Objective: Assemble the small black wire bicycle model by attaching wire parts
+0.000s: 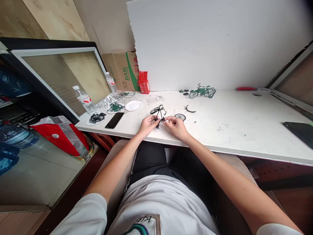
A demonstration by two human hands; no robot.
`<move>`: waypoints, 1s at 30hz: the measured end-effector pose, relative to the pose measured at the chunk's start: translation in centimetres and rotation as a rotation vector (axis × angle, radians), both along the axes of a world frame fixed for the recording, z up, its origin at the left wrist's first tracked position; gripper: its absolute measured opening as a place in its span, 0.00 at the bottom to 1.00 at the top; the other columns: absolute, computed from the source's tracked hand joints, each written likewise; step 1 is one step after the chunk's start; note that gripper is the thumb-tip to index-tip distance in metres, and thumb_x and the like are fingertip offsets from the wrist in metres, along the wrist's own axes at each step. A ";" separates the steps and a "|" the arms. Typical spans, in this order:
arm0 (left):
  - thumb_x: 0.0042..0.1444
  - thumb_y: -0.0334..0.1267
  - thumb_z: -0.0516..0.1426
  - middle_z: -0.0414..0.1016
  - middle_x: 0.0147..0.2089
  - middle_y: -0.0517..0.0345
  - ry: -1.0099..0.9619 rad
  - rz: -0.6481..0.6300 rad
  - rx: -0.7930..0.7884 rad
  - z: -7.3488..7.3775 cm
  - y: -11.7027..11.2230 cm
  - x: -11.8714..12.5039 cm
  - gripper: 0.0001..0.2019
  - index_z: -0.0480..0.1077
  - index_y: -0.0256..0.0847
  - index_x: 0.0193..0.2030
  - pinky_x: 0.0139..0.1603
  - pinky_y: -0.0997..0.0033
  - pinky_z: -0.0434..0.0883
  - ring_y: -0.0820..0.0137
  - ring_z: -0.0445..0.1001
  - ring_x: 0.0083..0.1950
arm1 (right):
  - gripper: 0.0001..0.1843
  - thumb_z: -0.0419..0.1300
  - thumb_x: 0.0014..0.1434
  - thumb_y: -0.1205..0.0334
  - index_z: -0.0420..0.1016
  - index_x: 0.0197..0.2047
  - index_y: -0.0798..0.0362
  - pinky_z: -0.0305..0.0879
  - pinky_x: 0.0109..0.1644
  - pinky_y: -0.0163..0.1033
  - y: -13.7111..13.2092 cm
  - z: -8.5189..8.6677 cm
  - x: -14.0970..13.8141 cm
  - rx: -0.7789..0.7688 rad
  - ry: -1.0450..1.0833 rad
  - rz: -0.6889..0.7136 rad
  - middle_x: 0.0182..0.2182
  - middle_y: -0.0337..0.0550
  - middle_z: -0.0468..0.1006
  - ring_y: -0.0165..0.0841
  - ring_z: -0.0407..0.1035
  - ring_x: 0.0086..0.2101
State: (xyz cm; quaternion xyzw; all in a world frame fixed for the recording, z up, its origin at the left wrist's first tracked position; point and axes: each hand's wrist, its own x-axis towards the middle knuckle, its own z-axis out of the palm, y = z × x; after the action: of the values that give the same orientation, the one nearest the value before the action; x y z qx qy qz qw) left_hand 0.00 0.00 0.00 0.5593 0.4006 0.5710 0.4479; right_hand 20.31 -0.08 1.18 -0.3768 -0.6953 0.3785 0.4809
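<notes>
Between my two hands is a black model bicycle [159, 111], partly built, with one wheel on its far end. My left hand [147, 125] is closed on its left side, near the table's front edge. Fingers of my right hand [176, 126] pinch the bicycle's right side around a small dark part; the exact grip is too small to make out. A loose spoked wheel [180, 116] lies just beyond my right hand. Farther right rests a curved black piece [190, 109], perhaps a mudguard.
A finished green model bicycle [201, 91] stands at the back. At left are plates of black parts [96, 118] and green parts [115, 107], a bare white plate [133, 105], a phone [114, 120] and two bottles [85, 100]. A dark flat object [299, 132] lies far right.
</notes>
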 end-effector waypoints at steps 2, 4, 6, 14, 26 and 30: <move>0.53 0.48 0.71 0.80 0.53 0.43 0.024 0.014 0.015 -0.1 0.0 0.0 0.23 0.75 0.35 0.50 0.51 0.63 0.78 0.61 0.80 0.52 | 0.25 0.66 0.60 0.37 0.81 0.43 0.52 0.50 0.29 0.38 -0.1 0.0 0.0 -0.001 -0.002 -0.008 0.21 0.30 0.51 0.28 0.46 0.24; 0.55 0.47 0.70 0.80 0.53 0.42 0.068 0.018 0.028 -0.1 -0.1 0.0 0.22 0.76 0.35 0.50 0.50 0.64 0.78 0.62 0.80 0.51 | 0.26 0.66 0.60 0.36 0.81 0.43 0.52 0.50 0.29 0.38 -0.1 0.1 0.0 -0.008 -0.001 -0.010 0.21 0.30 0.52 0.28 0.46 0.24; 0.56 0.46 0.69 0.80 0.52 0.42 0.128 0.027 0.043 0.0 -0.3 0.0 0.20 0.77 0.36 0.49 0.48 0.65 0.78 0.62 0.81 0.49 | 0.26 0.66 0.60 0.36 0.82 0.43 0.52 0.50 0.29 0.39 -0.2 0.2 0.0 -0.019 0.004 -0.009 0.21 0.30 0.52 0.28 0.46 0.24; 0.57 0.42 0.67 0.82 0.49 0.48 0.266 0.110 0.010 0.4 -1.4 0.6 0.15 0.76 0.39 0.48 0.31 0.72 0.74 0.74 0.78 0.28 | 0.25 0.65 0.61 0.39 0.84 0.44 0.53 0.48 0.31 0.39 -0.7 0.9 0.0 -0.033 -0.009 0.035 0.21 0.30 0.51 0.28 0.46 0.24; 0.58 0.30 0.64 0.78 0.47 0.54 0.351 0.203 0.211 0.9 -2.9 1.4 0.23 0.69 0.45 0.60 0.29 0.76 0.70 0.80 0.73 0.25 | 0.27 0.65 0.59 0.38 0.84 0.43 0.55 0.47 0.30 0.39 -1.0 1.1 -0.2 -0.053 -0.089 0.032 0.20 0.29 0.50 0.28 0.46 0.24; 0.61 0.33 0.63 0.80 0.48 0.52 0.305 0.188 0.221 0.5 -3.1 1.7 0.24 0.66 0.46 0.62 0.31 0.75 0.75 0.75 0.79 0.28 | 0.28 0.63 0.59 0.36 0.82 0.41 0.56 0.47 0.30 0.39 -0.9 1.1 -0.2 -0.060 -0.095 0.030 0.20 0.29 0.52 0.28 0.47 0.24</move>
State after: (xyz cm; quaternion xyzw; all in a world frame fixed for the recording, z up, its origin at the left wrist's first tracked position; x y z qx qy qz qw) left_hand 1.68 -3.06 0.52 0.6453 0.4492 0.5593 0.2627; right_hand 20.07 -1.02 2.24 -0.3982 -0.7111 0.3881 0.4303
